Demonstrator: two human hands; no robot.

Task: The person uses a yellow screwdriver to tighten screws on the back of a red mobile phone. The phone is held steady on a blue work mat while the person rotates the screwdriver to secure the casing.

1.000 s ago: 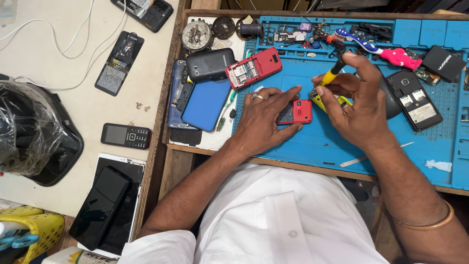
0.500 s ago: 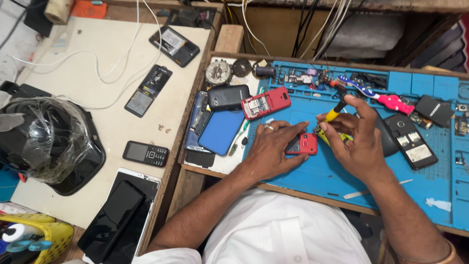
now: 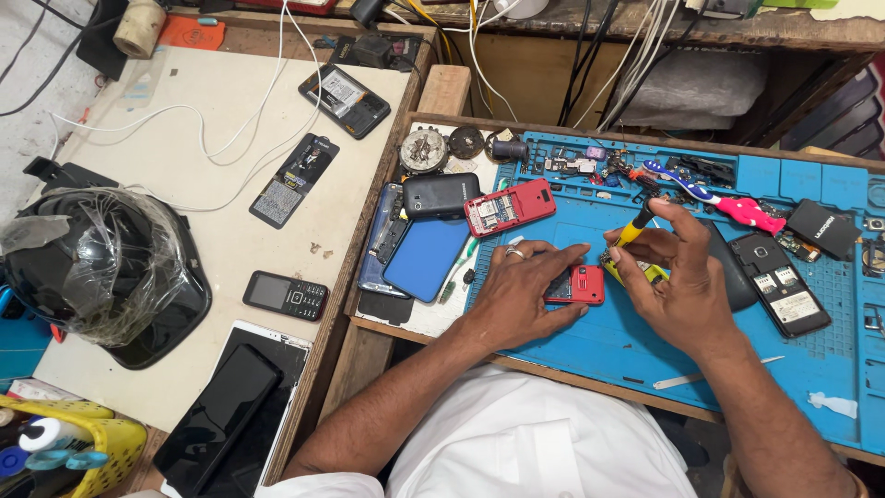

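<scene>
Two hands, left (image 3: 518, 295) gripping red phone (image 3: 578, 284), right (image 3: 679, 281) gripping yellow screwdriver (image 3: 634, 234), opened phones alongside.

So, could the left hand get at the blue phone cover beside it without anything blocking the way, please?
Probably yes. The left hand rests on the small red phone, and the blue cover lies just to its left on the bench, face up with nothing on top or between them.

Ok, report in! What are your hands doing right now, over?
Left hand pinning small red phone on blue mat. Right hand holding yellow screwdriver above it. Black phone lies beside, apart.
</scene>
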